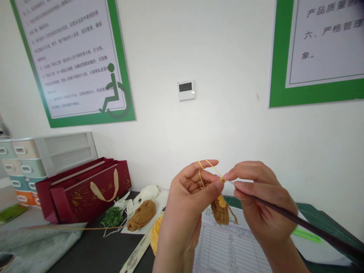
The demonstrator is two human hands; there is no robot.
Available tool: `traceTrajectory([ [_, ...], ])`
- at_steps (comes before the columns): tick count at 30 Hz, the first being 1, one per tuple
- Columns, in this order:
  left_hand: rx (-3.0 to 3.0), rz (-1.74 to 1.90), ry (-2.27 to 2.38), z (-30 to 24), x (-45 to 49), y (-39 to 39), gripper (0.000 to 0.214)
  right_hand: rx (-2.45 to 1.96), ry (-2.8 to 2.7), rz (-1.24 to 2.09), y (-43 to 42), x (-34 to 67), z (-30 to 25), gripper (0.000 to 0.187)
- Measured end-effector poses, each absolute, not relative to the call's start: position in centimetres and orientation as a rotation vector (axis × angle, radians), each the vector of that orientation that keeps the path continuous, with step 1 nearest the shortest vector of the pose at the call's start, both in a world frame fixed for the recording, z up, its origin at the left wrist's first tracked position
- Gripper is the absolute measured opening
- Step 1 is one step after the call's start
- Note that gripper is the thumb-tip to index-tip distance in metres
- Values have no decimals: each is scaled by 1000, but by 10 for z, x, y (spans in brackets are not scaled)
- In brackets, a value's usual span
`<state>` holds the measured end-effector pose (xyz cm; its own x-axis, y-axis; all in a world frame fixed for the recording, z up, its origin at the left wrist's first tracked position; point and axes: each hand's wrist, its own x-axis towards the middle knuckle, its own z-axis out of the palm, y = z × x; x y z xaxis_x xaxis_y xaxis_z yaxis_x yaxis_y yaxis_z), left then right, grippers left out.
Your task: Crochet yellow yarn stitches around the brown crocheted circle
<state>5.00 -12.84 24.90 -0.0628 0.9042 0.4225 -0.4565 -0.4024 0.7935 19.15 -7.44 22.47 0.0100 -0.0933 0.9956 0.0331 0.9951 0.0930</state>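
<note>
My left hand [196,189] pinches a small crochet piece [220,210], brown with a yellow edge, between thumb and fingers. Yellow yarn [212,165] loops round its raised index finger and runs down to the stitches. In my right hand [264,197] is a crochet hook [273,206] with a long dark handle and a metal tip, held like a pen. The hook's tip meets the yarn at the top edge of the piece, by the left fingertips. A short brown yarn tail hangs from the piece. Behind my left wrist a yellow yarn ball [156,233] is partly hidden.
Brown [142,215], green [112,217] and white yarn [149,192] lie on the dark table, left. Behind them stand dark red gift bags [85,189] and a drawer unit [65,151]. Printed sheets [227,246] and a green cutting mat [327,223] lie below my hands.
</note>
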Motion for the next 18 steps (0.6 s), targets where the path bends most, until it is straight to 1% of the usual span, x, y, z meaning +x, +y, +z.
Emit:
traceTrajectory([
  [3, 1076, 1693, 545, 249, 51, -128, 40, 22, -1428, 113, -70, 181, 220, 30],
  [5, 1038, 1700, 546, 250, 53, -129, 45, 4, -1386, 191, -66, 176, 216, 25],
  [7, 1025, 1716, 563, 251, 55, -130, 48, -14, -1407, 58, -65, 173, 214, 25],
  [10, 1061, 1787, 609, 253, 59, -131, 43, -98, -1436, -350, -69, 173, 214, 33],
  [11, 1099, 1828, 636, 253, 60, -132, 42, -136, -1430, -421, -71, 173, 214, 33],
  [12, 1146, 1870, 671, 254, 61, -133, 41, -169, -1426, -420, -74, 174, 215, 32],
  [15, 1275, 1960, 794, 255, 61, -134, 40, -191, -1403, -185, -81, 176, 215, 26],
  [18, 1312, 1963, 837, 255, 60, -135, 36, -263, -1330, 104, -84, 177, 214, 14],
])
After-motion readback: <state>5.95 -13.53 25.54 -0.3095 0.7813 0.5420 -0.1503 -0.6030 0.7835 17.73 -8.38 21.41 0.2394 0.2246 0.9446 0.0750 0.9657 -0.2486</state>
